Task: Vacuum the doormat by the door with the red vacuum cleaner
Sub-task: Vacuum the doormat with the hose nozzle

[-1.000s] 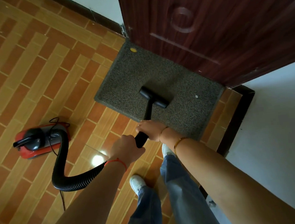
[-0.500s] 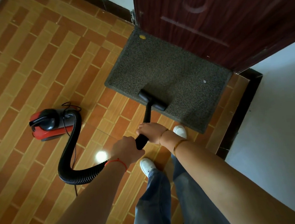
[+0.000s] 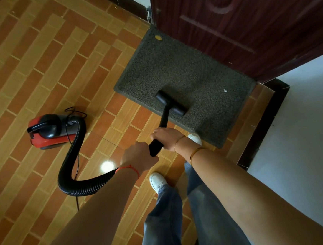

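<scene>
- Grey doormat [image 3: 181, 70] lies flat on the floor [image 3: 36, 64], its far edge against the base of the dark red door [image 3: 245, 19].
- Head view, nozzle [image 3: 171, 105]: black, set on the near half of the doormat, crosswise to the wand [image 3: 163, 120].
- Wand: black, rising from the nozzle toward the person and passing through both hands.
- Right hand [image 3: 167, 138]: grip wrapped over the wand, forward of the other hand, fingers curled round it; two thin bracelets at the wrist.
- Left hand [image 3: 138, 158]: grip wrapped round the rear end of the wand, where the hose [image 3: 70, 158] joins; a red string at the wrist.
- Hose: black, ribbed, looping across the floor from the left hand to the vacuum [image 3: 51, 132].
- Vacuum: red body with a black top, standing on the tiles to the left, well apart from the doormat.
- Yellow spot [image 3: 158, 37] on the far left corner of the doormat; white speck [image 3: 225, 90] near its right edge.
- White shoes [image 3: 157, 181]: one touches the near edge of the doormat, one stands on the tiles.
</scene>
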The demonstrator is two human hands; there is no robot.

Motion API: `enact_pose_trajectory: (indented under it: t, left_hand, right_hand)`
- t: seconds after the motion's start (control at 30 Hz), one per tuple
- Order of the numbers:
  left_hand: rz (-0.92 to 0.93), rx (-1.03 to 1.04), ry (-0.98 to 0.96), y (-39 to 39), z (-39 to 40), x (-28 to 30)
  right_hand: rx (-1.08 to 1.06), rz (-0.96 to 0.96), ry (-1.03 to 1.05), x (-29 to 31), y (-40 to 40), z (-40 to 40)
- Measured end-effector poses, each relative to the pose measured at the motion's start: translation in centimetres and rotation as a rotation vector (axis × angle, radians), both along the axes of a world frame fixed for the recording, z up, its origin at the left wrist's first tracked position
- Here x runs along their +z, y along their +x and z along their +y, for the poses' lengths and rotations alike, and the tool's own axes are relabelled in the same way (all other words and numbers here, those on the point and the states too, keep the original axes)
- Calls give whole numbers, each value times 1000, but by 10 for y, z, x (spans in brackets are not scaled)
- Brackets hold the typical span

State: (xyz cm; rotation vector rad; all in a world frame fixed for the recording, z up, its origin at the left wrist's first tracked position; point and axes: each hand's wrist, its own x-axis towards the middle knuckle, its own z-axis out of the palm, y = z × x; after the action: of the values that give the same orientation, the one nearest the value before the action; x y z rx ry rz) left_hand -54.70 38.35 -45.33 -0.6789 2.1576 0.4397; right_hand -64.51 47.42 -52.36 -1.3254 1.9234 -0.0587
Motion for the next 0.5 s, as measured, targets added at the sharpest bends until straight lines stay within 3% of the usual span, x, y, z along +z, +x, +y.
enact_pose_trajectory:
  t: [0.5]
  left_hand:
    - [76,84,73,-190,37,-13]
  right_hand:
    - [14,7,49,-12,-200,34]
